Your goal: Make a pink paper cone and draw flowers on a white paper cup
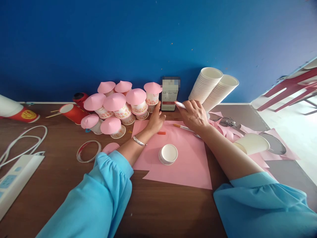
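Observation:
My right hand (pixel 194 115) grips a white-bodied marker pen (pixel 181 105) with an orange tip pointing left towards the phone. With fingers apart, my left hand (pixel 156 118) is at the lower left edge of the upright phone (pixel 169 94); whether it touches the phone I cannot tell. Below that hand an orange-red pen cap (pixel 161 133) lies on pink paper (pixel 190 165). A second marker pen (pixel 183 127) rests under my right wrist. Nearer to me, a small white paper cup (pixel 168 154) stands on the paper. Left of my hand are several patterned cups topped with pink paper cones (pixel 115 102).
Two tall stacks of white paper cups (pixel 206 86) lean by the blue wall. Pink scraps (pixel 255 158), scissors (pixel 228 122) and a tipped cup (pixel 252 143) lie right. On the left are a tape roll (pixel 88 151), red cup (pixel 71 114) and power strip (pixel 21 180).

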A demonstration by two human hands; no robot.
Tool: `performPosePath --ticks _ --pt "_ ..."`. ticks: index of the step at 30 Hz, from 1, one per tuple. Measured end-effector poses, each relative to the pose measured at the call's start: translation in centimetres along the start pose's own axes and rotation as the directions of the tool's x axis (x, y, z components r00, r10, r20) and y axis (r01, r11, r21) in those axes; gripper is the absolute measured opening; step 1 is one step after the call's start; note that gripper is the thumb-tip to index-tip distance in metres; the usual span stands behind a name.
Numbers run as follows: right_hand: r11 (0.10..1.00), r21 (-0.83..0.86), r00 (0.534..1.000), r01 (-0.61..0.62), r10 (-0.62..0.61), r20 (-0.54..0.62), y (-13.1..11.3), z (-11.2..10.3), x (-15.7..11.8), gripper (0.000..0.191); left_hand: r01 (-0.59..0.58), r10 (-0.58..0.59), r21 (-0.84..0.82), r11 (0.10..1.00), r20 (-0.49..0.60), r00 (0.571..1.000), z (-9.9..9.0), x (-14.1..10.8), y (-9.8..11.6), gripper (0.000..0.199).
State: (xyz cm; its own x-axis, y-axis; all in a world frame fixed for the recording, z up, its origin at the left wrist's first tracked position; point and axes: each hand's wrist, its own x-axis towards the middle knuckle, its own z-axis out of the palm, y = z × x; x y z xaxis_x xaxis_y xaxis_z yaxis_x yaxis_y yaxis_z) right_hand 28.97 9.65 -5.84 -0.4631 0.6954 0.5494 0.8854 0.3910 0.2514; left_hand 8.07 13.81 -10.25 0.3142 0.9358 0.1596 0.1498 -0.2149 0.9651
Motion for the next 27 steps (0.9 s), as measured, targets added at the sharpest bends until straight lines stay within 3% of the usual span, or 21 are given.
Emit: performPosePath --ticks 8,15,20,24,27 --pt "0.999 0.018 0.998 -0.049 0.05 -0.034 -1.5 -3.4 -1.7 0.043 -0.01 0.011 0.03 1.0 -0.038 0.999 0.3 -0.2 0.3 0.08" --pt "0.999 0.017 0.998 -0.05 0.05 -0.028 -2.8 -5.0 -4.4 0.041 -0.047 0.052 0.08 0.996 -0.06 0.997 0.4 -0.3 -0.4 0.078" --pt "0.978 0.175 0.993 -0.116 0.117 0.003 -4.1 -6.2 -6.2 0.045 -0.045 0.05 0.127 0.991 -0.041 0.998 0.3 -0.5 -0.2 0.076" --pt "0.899 0.388 0.979 -0.203 0.188 0.077 -5.1 -7.2 -6.8 0.051 -0.036 0.039 0.15 0.988 -0.012 0.999 -0.5 -1.5 1.1 0.072" --pt "0.711 0.623 0.943 -0.326 0.289 0.164 -5.8 -8.1 -6.7 0.049 -0.03 0.027 0.154 0.988 0.019 0.999 -1.8 -3.3 3.3 0.062"
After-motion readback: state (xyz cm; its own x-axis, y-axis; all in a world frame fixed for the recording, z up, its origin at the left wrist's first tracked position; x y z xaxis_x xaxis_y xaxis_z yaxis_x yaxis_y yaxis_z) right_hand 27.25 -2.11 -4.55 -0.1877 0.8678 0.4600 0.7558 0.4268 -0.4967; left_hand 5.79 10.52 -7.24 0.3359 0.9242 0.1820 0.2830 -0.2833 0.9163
